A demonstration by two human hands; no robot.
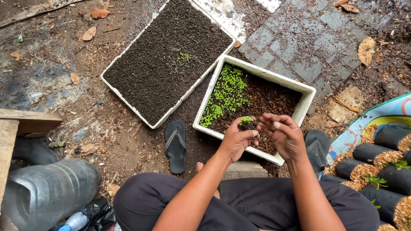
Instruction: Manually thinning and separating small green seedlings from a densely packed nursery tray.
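My left hand cups a small clump of dark soil with green seedlings over the near edge of a white seedling box. Just to its right, my right hand has its fingertips pinching at that clump. The box holds brown soil and a patch of tiny green seedlings along its left side. A larger white tray of dark soil with a few sprouts lies behind and to the left.
Two dark flip-flops lie on the ground on either side of my hands. Black grow bags filled with husk, some with seedlings, are stacked at the right. A grey plastic container and a wooden plank sit at the left.
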